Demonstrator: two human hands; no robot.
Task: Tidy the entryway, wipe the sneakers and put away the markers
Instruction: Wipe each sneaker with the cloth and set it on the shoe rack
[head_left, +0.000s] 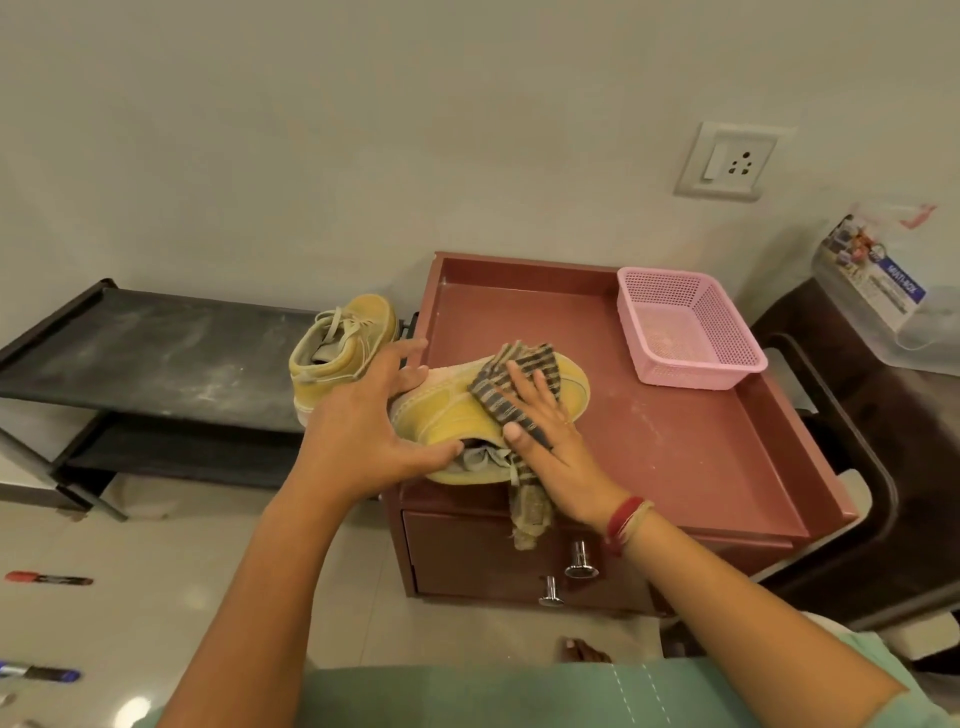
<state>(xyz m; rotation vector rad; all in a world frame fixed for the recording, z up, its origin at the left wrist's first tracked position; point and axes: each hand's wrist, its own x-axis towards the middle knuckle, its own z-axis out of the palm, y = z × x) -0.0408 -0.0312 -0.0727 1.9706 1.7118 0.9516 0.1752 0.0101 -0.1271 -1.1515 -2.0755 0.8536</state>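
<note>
A yellow sneaker (452, 415) lies on its side at the front left of the reddish cabinet top (675, 441). My left hand (363, 415) holds it at the heel and sole, thumb at the shoe's opening. My right hand (545, 436) presses a striped grey cloth (506, 387) flat against the sneaker's upper; the cloth's end hangs over the cabinet front. The second yellow sneaker (340, 351) stands upright on the black shoe rack (150, 358), just left of the cabinet. A red marker (47, 578) and a blue marker (39, 673) lie on the floor at the far left.
A pink plastic basket (685, 327) sits at the cabinet's back right. The cabinet has drawers with chrome knobs (581, 561). A dark chair (857, 467) with a plastic container (883, 291) on it stands to the right. A wall socket (727, 162) is behind.
</note>
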